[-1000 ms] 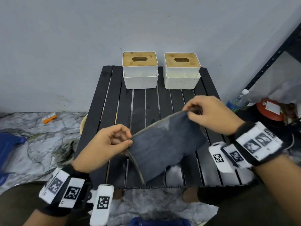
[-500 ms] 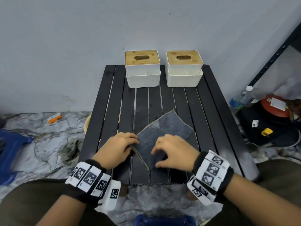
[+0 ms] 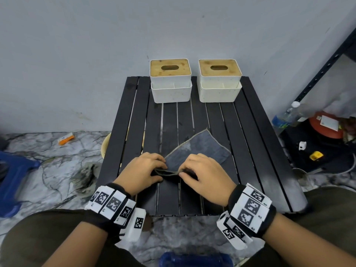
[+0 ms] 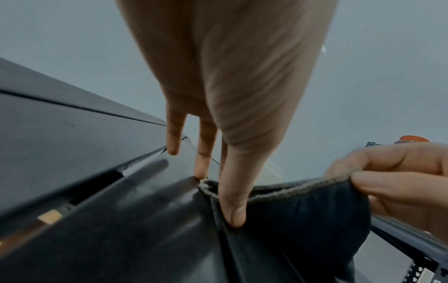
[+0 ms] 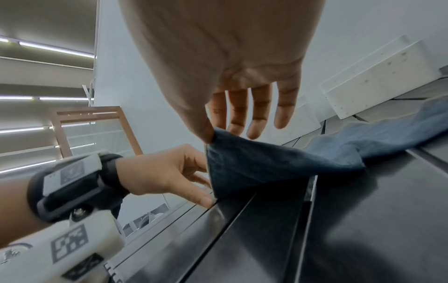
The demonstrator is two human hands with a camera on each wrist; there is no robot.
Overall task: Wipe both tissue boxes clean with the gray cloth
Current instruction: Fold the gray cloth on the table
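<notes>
My left hand [image 3: 143, 170] and right hand [image 3: 202, 175] pinching near edge of gray cloth [image 3: 200, 151] on table [image 3: 250, 132]; both tissue boxes [image 3: 170, 81] at far edge, untouched, wiping not yet begun

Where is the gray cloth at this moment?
In the head view the gray cloth lies on the near half of the black slatted table, its near edge held between the left hand and right hand.

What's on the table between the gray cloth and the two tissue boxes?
Nothing: in the head view only bare black slats of the table lie between the gray cloth and the tissue boxes.
</notes>
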